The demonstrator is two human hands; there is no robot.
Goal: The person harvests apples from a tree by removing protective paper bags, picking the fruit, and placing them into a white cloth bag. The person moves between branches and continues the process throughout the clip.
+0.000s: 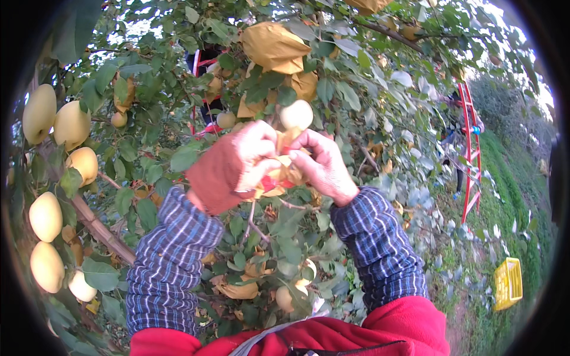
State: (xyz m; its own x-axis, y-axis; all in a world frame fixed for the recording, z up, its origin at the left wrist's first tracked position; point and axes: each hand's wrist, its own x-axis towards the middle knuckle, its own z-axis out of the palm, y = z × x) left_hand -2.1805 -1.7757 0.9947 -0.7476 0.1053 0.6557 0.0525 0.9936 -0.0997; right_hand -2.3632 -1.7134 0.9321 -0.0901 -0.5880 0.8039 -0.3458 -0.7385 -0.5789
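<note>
A torn yellow-brown paper fruit bag (281, 165) with a red inner layer is between my two hands, in front of the branches. My left hand (238, 167), partly covered by a reddish fingerless glove, grips the bag's left side. Thumb and fingers of my bare right hand (325, 164) pinch its right upper edge. Whether fruit is inside the bag is hidden by my fingers. Just above my hands hangs a pale, unbagged apple (296, 115). Higher up is a large paper bag (274, 46), closed around something.
Several pale yellow apples (46, 216) hang at left beside a thick branch (100, 227). A red ladder (470, 151) stands at right, with a person (458, 138) behind it. A yellow plastic crate (507, 285) sits on the grass. Another red ladder (196, 66) shows through the leaves.
</note>
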